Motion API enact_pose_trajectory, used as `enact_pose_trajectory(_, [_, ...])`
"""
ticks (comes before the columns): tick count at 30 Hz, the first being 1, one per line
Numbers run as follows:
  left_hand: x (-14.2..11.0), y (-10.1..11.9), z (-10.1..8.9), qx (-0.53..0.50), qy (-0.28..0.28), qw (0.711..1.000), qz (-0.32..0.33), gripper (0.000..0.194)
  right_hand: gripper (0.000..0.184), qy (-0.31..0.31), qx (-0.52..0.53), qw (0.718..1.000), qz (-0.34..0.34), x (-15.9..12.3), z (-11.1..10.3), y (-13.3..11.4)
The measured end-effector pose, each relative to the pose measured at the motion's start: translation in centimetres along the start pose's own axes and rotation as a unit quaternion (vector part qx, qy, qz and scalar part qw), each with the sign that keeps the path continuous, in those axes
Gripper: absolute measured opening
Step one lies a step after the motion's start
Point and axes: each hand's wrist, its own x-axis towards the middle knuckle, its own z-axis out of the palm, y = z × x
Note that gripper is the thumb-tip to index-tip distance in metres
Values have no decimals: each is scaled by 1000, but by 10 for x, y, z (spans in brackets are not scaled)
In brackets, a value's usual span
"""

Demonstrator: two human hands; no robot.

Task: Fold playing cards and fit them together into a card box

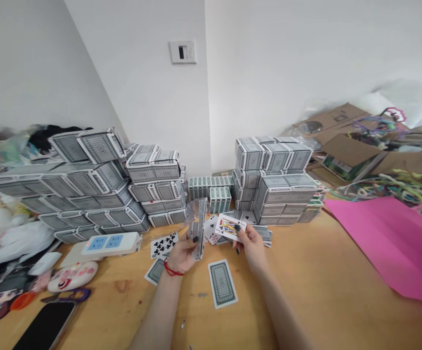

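Note:
My left hand point(183, 253) is closed round a folded block of playing cards point(200, 228) with grey-green backs, held on edge. In my right hand point(250, 245) a jack playing card point(230, 226) is pinched, face up. Below the two hands a single card point(223, 283) lies face down on the wooden table. Beside my left wrist rest a ten of clubs point(164, 244) and a face-down card point(155, 271), partly covered by the hand. Behind the jack are loose cards point(211, 228), some face up, and more face-down cards point(266, 235) to the right.
Stacked blocks made of cards stand at the left point(97, 184), centre point(154, 189) and right point(283, 189). A power strip point(112, 243), a phone point(46, 326) and small toys lie left. Pink paper point(385, 248), cords and an open cardboard box point(356, 150) are right.

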Motion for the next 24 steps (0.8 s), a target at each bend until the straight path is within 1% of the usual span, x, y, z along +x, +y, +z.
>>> enact_pose_trajectory(4, [8,-5,1,64,66,995,48,27,33,23,34,999,7,1,-1,1])
enact_pose_trajectory(8, [13,-8,3,123,100,984,80,32,33,24,41,999,-2,1,-2,3])
enact_pose_trajectory(11, [14,-8,4,140,131,975,112,36,29,16,31,999,-21,0,-4,1])
enact_pose_trajectory(14, [15,-7,2,148,158,968,126,38,28,22,19,999,-36,0,-5,-1])
enact_pose_trajectory(20, [19,-10,-3,181,168,959,140,39,29,9,-33,999,-32,1,-4,5])
enact_pose_trajectory(24, [19,-11,-4,188,165,957,144,37,28,36,-36,998,-44,2,-4,6])
